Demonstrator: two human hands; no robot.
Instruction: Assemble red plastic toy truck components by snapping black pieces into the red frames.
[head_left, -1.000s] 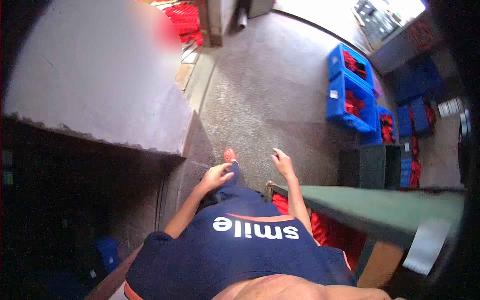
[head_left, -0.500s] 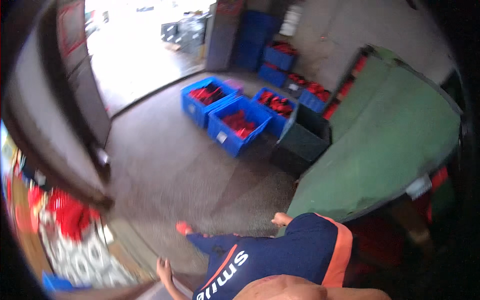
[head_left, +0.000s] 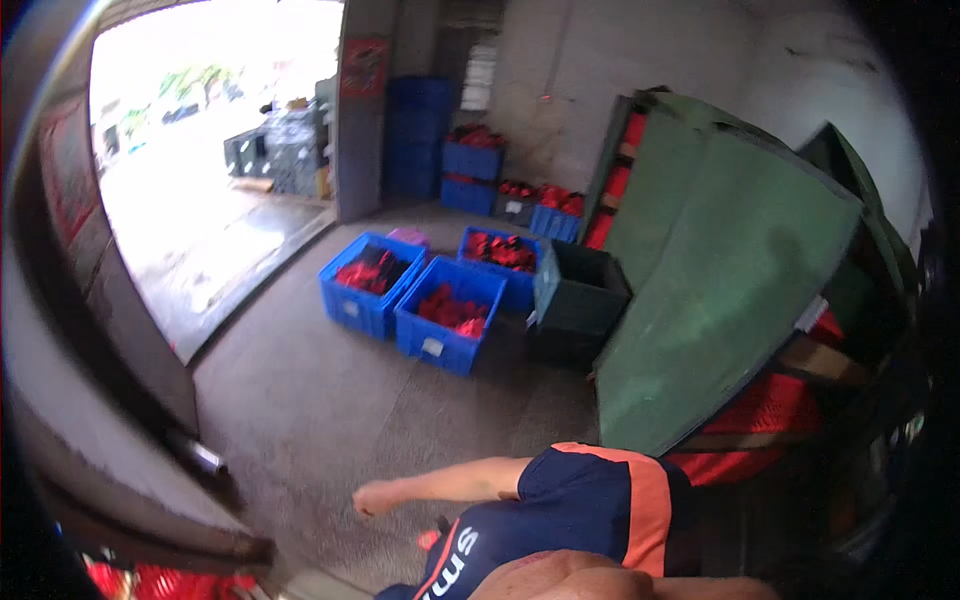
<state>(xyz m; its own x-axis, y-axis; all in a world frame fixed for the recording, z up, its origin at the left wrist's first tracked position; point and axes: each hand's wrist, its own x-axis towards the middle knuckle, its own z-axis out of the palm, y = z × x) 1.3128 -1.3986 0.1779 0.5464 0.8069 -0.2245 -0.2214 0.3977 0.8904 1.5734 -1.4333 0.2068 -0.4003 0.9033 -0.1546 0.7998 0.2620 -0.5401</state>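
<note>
My right arm reaches out from a navy sleeve with an orange stripe, across the lower middle. At its end, my right hand [head_left: 376,498] hangs over the grey floor, fingers curled in with nothing seen in them. It touches nothing. Below it, part of a red shoe [head_left: 430,540] shows beside my navy shirt [head_left: 490,545]. My left hand is out of view. Nearest ahead of the right hand stands a blue crate [head_left: 450,345] with red pieces in it. A second blue crate [head_left: 360,310], holding red and black pieces, sits against its left.
Behind these are another blue crate [head_left: 510,280] and a dark green bin [head_left: 580,295]. A large green sheet [head_left: 725,260] leans over stacked red goods [head_left: 760,410] at the right. Stacked crates [head_left: 470,180] line the back wall. A doorway [head_left: 230,230] opens at left, beside a grey door [head_left: 110,320].
My view has turned, bringing more of the doorway and wall into sight. My right arm has swung forward and left. My left hand, seen at lower left before, has gone out of view.
</note>
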